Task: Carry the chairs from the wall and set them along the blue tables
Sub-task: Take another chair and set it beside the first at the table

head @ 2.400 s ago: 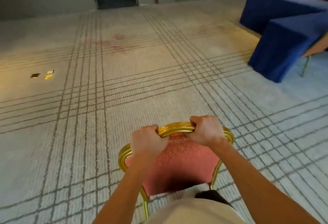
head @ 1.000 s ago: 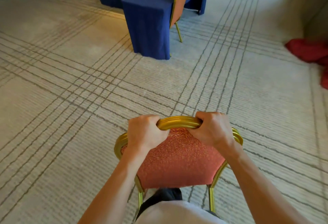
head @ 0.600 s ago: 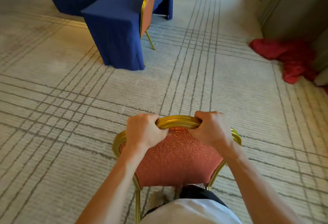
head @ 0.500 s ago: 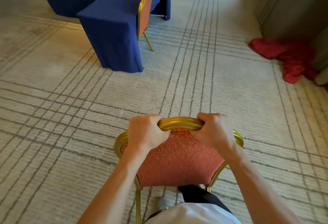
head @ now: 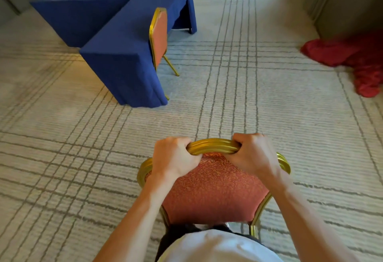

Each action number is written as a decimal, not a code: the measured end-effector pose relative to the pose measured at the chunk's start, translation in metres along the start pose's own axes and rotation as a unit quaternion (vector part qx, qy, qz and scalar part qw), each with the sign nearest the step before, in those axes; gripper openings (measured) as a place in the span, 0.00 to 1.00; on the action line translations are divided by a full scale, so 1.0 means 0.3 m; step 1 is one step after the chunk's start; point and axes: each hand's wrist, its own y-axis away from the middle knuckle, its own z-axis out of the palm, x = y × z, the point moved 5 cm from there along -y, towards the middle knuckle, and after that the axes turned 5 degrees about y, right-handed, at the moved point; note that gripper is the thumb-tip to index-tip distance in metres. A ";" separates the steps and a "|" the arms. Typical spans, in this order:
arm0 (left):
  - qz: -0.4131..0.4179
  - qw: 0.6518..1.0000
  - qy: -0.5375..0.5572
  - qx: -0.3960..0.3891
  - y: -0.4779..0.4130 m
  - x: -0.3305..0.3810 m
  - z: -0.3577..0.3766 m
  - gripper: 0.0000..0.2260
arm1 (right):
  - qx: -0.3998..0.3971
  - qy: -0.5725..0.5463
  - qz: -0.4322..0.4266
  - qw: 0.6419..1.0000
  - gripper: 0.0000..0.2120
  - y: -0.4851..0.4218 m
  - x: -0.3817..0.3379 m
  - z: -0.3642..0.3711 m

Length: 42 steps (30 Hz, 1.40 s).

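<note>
I hold a gold-framed chair (head: 213,191) with a red patterned back right in front of my body. My left hand (head: 174,160) and my right hand (head: 250,156) both grip the curved gold top rail of its back. Its seat and legs are mostly hidden below me. Ahead on the left stand two blue-draped tables (head: 122,40) set in an L shape. A second gold and red chair (head: 159,35) stands tucked against the right side of the nearer table.
A heap of red cloth (head: 356,58) lies on the floor at the right, by a grey wall (head: 350,0). Beige carpet with grey crossing lines (head: 232,91) stretches between me and the tables.
The view has swung from the open floor and doorway toward the tables, and they have come nearer. Both hands have kept the same grip on the chair's top rail.
</note>
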 end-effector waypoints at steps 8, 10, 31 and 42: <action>0.040 0.999 -0.010 0.026 -0.395 0.047 0.082 0.24 | 0.018 0.001 0.017 1.000 0.24 -0.324 0.168 -0.030; 0.039 0.999 0.006 0.024 -0.469 0.024 0.118 0.22 | 0.012 0.006 0.017 1.000 0.23 -0.397 0.193 -0.010; 0.100 0.990 0.096 -0.034 -1.581 -0.134 0.520 0.21 | 0.030 0.051 0.077 0.995 0.20 -1.399 0.576 0.152; 0.096 0.991 0.090 -0.025 -2.115 -0.165 0.731 0.21 | 0.033 0.044 0.072 0.996 0.18 -1.922 0.843 0.245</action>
